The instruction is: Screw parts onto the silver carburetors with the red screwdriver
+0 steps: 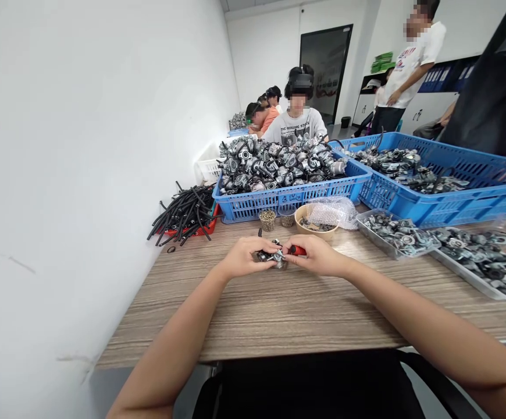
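Observation:
Near the middle of the wood-grain table [244, 314], a small metal part [278, 256] with black pieces is held between both hands. My left hand [245, 256] grips its left side, thumb and fingers closed round it. On the other side, my right hand [316, 255] is closed on a red-handled tool [297, 250], whose tip is hidden near the part. The right fingertips also touch the part's silvery edge. Just beyond the hands stand a clear cup of small brass-coloured pieces [267, 220], a second small cup [287, 217] and a round tan bowl [328, 234].
A blue crate [253, 210] heaped with metal parts stands behind the cups, another blue crate [414, 205] at right. Black tubes [183, 215] lie in a red tray at left. Clear trays [392, 249] of parts sit at right. Several people are beyond.

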Motion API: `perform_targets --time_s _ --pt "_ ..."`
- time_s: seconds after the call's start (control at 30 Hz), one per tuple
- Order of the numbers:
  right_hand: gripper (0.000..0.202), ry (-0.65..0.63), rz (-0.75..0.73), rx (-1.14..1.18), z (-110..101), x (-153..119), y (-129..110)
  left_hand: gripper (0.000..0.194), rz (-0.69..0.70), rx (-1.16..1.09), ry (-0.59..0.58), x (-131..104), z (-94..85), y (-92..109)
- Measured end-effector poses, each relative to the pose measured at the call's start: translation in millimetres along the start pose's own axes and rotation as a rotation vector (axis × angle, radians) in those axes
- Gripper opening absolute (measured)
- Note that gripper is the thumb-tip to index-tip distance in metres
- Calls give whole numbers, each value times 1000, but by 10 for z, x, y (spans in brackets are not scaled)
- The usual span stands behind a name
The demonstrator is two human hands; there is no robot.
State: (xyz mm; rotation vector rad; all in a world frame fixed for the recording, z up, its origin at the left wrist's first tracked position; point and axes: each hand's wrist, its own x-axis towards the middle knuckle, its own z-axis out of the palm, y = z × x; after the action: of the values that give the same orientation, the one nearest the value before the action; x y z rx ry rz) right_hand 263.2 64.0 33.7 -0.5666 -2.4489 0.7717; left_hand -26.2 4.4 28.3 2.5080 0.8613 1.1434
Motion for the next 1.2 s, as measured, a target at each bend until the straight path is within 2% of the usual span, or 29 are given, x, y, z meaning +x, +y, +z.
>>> perform_targets --time_s 0.3,0.73,1.07,1.2 --pt "18 16 -20 -27 -9 -5 -23 40 -43 31 6 -5 -16 52" --pt "18 45 6 -68 10 -13 -35 26 -53 -58 -49 25 -65 57" --pt "20 60 -10 -58 32 -23 -41 25 -116 -123 -73 26 -75 -3" --pt "18 55 -7 -55 32 -34 -40 32 -162 -170 -61 15 -74 17"
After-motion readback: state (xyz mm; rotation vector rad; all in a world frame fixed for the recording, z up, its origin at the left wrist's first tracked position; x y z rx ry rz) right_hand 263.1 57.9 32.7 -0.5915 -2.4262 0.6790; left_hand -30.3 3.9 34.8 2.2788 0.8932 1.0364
